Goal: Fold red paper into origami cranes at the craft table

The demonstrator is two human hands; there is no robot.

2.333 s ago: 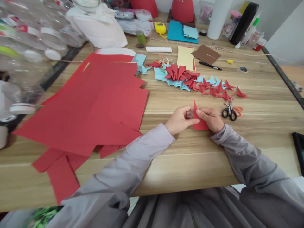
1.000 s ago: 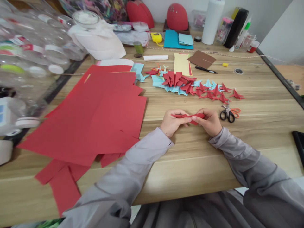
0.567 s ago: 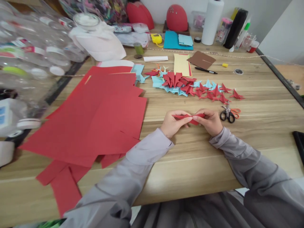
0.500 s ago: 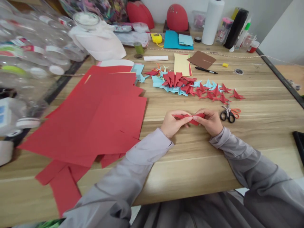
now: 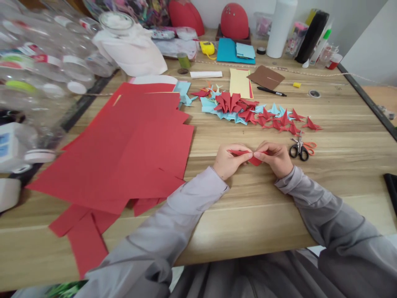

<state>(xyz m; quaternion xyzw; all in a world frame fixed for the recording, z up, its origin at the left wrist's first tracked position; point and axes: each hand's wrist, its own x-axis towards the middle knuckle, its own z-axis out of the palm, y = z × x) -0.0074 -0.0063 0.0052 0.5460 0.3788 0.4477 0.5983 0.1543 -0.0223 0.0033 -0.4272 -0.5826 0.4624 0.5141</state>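
Between both hands, just above the table, is a small folded piece of red paper (image 5: 255, 161). My left hand (image 5: 231, 160) pinches its left part between thumb and fingers. My right hand (image 5: 277, 158) pinches the right part, and the two thumb tips nearly meet at the middle. The fingers cover much of the paper. Beyond the hands lie folded red paper cranes (image 5: 284, 119) and light blue ones (image 5: 274, 109), with a cluster of red folded paper (image 5: 228, 102) to their left. Scissors (image 5: 299, 150) with black handles lie right of my right hand.
Large red paper sheets (image 5: 124, 153) cover the left of the table. At the back are a yellow tape measure (image 5: 207, 48), blue paper (image 5: 226, 51), a brown sheet (image 5: 266, 77), a black pen (image 5: 271, 91) and a white bottle (image 5: 281, 29). Plastic bottles (image 5: 46, 62) crowd the left edge.
My hands keep their pinch on the red paper; its lower point between the thumbs shows slightly differently. The whole view has shifted a little, with things appearing slightly further right.
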